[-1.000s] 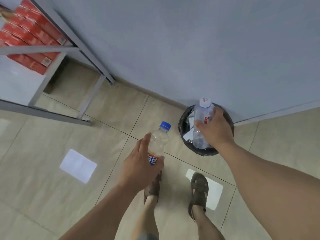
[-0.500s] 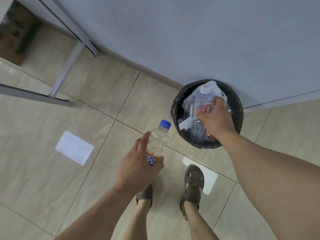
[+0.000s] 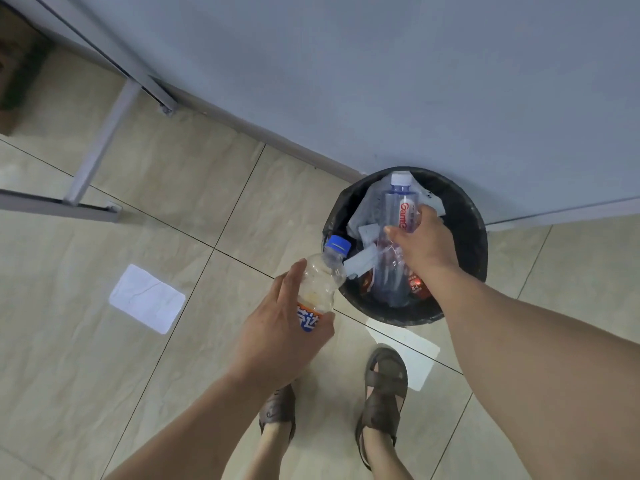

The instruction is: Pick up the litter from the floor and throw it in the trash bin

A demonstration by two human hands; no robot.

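Observation:
A black-lined trash bin (image 3: pixel 475 244) stands on the tiled floor against the grey wall. It holds wrappers and paper. My right hand (image 3: pixel 424 245) is over the bin's mouth, thumb and fingers on either side of a clear water bottle (image 3: pixel 398 206) with a white cap and red lettering. The bottle's lower part is down among the litter. My left hand (image 3: pixel 277 337) grips a nearly empty soda bottle (image 3: pixel 320 282) with a blue cap and an orange-and-blue label, held upright just left of the bin's rim.
A grey metal shelf frame (image 3: pixel 104 133) stands on the floor at the upper left. A bright white rectangular patch (image 3: pixel 147 297) shows on the tiles to the left. My two sandalled feet (image 3: pixel 382 386) stand just in front of the bin.
My right hand has lowered the water bottle from above the rim down into the bin. My left hand with the soda bottle has come closer to the bin's edge. The view has tilted down.

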